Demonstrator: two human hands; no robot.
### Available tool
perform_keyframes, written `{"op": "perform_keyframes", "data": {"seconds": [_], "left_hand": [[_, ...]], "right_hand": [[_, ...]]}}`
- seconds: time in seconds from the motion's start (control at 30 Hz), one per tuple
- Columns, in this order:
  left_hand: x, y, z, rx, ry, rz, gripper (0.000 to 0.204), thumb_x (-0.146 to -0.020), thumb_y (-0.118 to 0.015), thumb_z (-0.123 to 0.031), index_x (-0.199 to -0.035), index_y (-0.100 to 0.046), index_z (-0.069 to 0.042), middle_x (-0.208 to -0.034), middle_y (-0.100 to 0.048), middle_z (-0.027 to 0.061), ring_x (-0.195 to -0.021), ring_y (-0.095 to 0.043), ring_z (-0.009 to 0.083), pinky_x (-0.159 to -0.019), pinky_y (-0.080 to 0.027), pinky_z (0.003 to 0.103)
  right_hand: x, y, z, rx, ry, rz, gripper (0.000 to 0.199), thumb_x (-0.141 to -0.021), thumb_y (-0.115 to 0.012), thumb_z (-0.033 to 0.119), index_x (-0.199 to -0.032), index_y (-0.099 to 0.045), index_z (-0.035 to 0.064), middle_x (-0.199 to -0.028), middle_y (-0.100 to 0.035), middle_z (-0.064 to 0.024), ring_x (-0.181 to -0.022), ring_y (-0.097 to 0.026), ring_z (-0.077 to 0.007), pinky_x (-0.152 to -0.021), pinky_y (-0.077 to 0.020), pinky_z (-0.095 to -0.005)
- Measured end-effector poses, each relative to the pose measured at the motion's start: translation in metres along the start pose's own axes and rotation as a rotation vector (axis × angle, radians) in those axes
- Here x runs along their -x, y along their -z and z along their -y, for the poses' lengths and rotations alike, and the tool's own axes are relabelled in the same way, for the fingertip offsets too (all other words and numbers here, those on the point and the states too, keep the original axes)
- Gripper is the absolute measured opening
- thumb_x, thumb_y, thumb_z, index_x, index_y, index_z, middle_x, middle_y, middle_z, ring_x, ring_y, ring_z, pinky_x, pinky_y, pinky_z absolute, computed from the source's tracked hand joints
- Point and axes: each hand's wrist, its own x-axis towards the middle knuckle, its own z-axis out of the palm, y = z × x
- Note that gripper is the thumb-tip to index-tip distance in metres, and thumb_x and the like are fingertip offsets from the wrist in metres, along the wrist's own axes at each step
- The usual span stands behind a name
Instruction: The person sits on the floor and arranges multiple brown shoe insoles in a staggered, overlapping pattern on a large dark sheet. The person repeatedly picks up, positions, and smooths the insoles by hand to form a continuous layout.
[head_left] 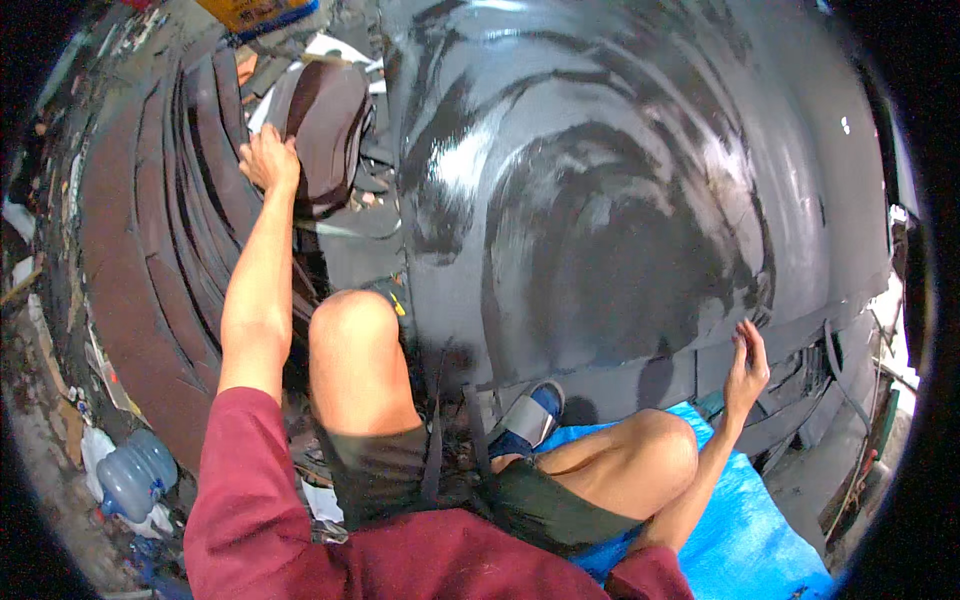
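Apparently picking from brown stack (330,110), upper left, with left hand (270,161), fingers curled, cannot tell if pinching; holding right hand (747,370) loosely bent, lower right, grasp unclear. Probably calls for lifting one piece free.

Left fingers (268,135) at brown stack (328,125), black sheet (620,240)

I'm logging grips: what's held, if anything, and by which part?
The left hand is at the left edge of the rounded brown stack, grip unclear. Whether the right hand holds anything cannot be told.
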Motion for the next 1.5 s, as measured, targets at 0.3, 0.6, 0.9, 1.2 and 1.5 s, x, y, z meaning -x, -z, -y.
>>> {"op": "perform_keyframes", "data": {"seconds": [0.3,0.6,0.9,1.2,1.5], "left_hand": [[0.122,0.117,-0.015,0.785,-0.531,0.272,0.021,-0.081,-0.063,0.009,-0.082,-0.046,-0.002,-0.101,-0.078,0.0122,-0.095,-0.073,0.0188,-0.082,-0.055,0.032],[0.207,0.269,-0.04,1.259,-0.464,0.61,0.09,-0.076,-0.078,0.008,-0.153,-0.034,-0.008,-0.136,-0.061,0.0181,-0.103,-0.067,0.0189,-0.091,-0.056,0.032],[0.341,0.152,0.007,1.489,0.497,0.991,0.078,-0.079,-0.081,0.0,-0.146,-0.042,0.003,-0.112,-0.071,0.0137,-0.096,-0.069,0.0186,-0.08,-0.057,0.031],[0.412,0.082,-0.009,1.316,0.476,0.932,0.046,-0.085,-0.078,-0.002,-0.129,-0.063,0.005,-0.093,-0.073,0.011,-0.078,-0.071,0.0148,-0.07,-0.061,0.028],[0.423,0.068,-0.005,1.159,0.383,0.847,0.033,-0.084,-0.079,-0.003,-0.113,-0.064,0.005,-0.089,-0.074,0.0128,-0.077,-0.072,0.0165,-0.069,-0.06,0.028]], "right_hand": [[-0.019,-0.187,0.131,-0.291,0.567,0.294,0.053,-0.085,-0.077,0.007,-0.135,-0.061,0.0043,-0.135,-0.064,-0.0139,-0.127,-0.06,-0.0271,-0.11,-0.0438,-0.0371],[0.04,-0.171,0.202,-0.812,0.387,0.631,0.033,-0.086,-0.077,0.004,-0.118,-0.069,0.0002,-0.108,-0.073,-0.0046,-0.099,-0.066,-0.0122,-0.09,-0.0526,-0.0296],[0.078,-0.202,0.136,-0.917,-0.185,0.84,0.048,-0.086,-0.073,0.004,-0.133,-0.061,0.0041,-0.121,-0.069,-0.005,-0.11,-0.063,-0.0159,-0.1,-0.047,-0.0331],[0.116,-0.22,0.056,-0.544,-0.196,0.823,0.045,-0.08,-0.074,-0.002,-0.124,-0.065,-0.0003,-0.113,-0.073,-0.009,-0.105,-0.066,-0.018,-0.098,-0.0497,-0.0336],[0.125,-0.243,0.038,-0.442,-0.121,0.792,0.043,-0.08,-0.078,0.004,-0.121,-0.066,-0.0002,-0.111,-0.074,-0.013,-0.104,-0.068,-0.0189,-0.096,-0.0507,-0.0337]]}}
